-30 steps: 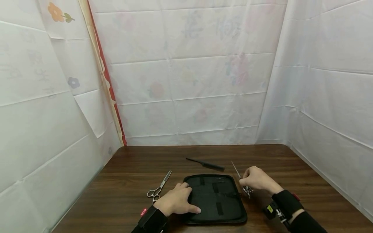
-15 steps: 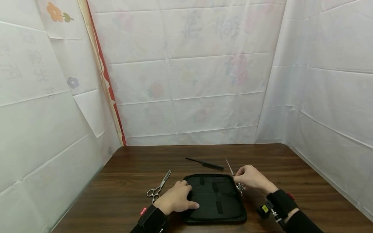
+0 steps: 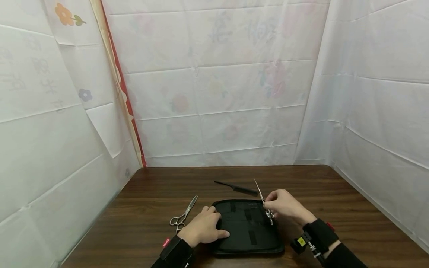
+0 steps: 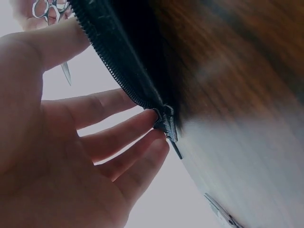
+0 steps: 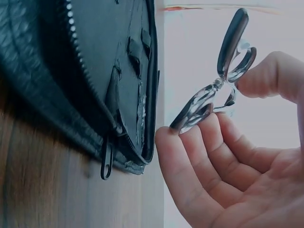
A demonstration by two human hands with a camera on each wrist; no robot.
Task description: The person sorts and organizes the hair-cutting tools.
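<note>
Red tags point(image 3: 166, 242) are showing on the black wristbands point(image 3: 175, 253), the left one bearing pale marks too small to read. Faint characters are running over the white sheets point(image 3: 218, 93), too washed out to make out, and a yellow sticker point(image 3: 301, 241) is marking the device on the right wrist.

The left hand point(image 3: 202, 227) is reaching in from the near edge of the tabletop point(image 3: 151, 193) and resting on the left edge of the black case point(image 3: 238, 223), fingers spreading along the rim, thumb lying across the lining. The right hand point(image 3: 285, 204) is arching over the case's right edge, thumb and fingertips narrowing to a pinch on the scissors point(image 3: 260, 194).

Slim and silvery, the scissors are tilting with their tip toward the tabletop's far edge, their shiny handles hanging above the case's far right part. The case is lying by the tabletop's near edge, its inside facing up, loops point(image 5: 134, 59) crossing the lining and a toothed zip point(image 5: 78, 52) edging the rim. Beyond its far edge a black comb point(image 3: 244, 190) is lying; toothed scissors point(image 3: 186, 214) are resting left of the case, near the left hand.
</note>
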